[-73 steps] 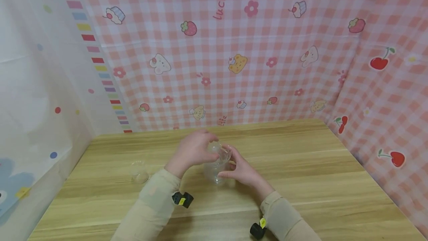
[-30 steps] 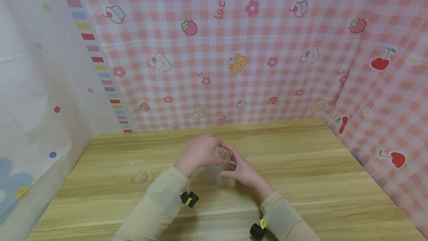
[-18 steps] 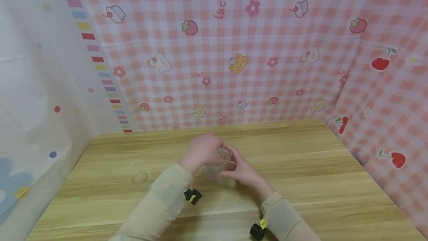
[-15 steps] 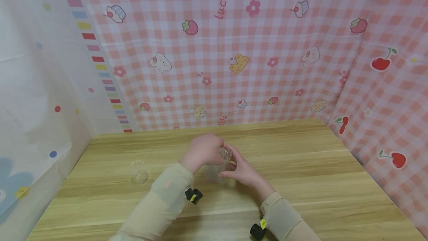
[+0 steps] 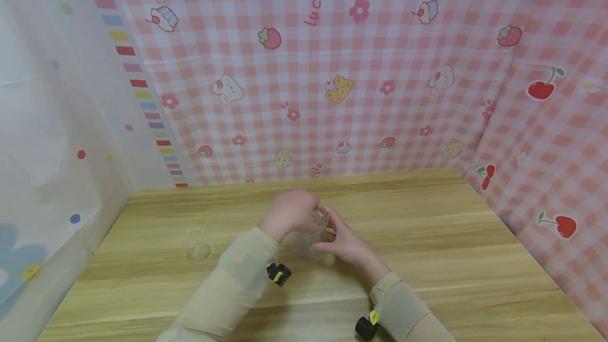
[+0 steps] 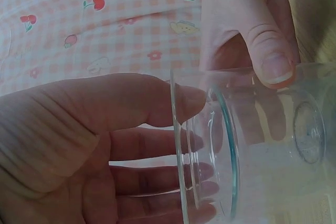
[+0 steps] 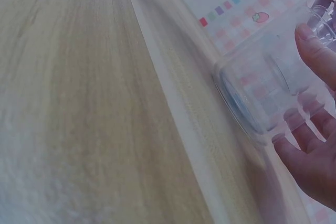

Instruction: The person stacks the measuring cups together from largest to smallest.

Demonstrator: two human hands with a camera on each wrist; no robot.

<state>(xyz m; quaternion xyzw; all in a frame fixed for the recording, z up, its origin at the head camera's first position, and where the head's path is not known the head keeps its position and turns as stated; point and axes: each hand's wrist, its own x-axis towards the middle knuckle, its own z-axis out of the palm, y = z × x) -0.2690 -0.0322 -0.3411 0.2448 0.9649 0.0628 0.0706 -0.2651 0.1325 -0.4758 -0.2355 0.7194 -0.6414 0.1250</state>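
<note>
The clear container [image 5: 303,248] was located near the middle of the tabletop [image 5: 427,241], between the two hands. The right hand [image 5: 345,240] gripped the container from the side. Its fingers [image 7: 296,121] were partly open and curved about the wall, with the thumb on the opposite face. In the left wrist view, the right thumb tip lay along the container's wall.

The left hand [image 5: 295,212] was positioned at the mouth of the container. Its thumb and fingers were bent and spread apart, on opposite sides of a clear inner piece [image 5: 321,219], and held it at the mouth. The fingertips extended past the rim and showed through the transparent wall. The depth of the inner piece could not be determined, because the clear surfaces overlapped.

A separate clear cup [image 5: 197,244] was located on the tabletop to the left, well apart from both hands. Each forearm had a light sleeve [image 5: 237,278] and a black wrist camera [image 5: 279,274]. A pink checked cloth [image 5: 304,67] with printed fruit, flowers and animals hung behind the tabletop.
</note>
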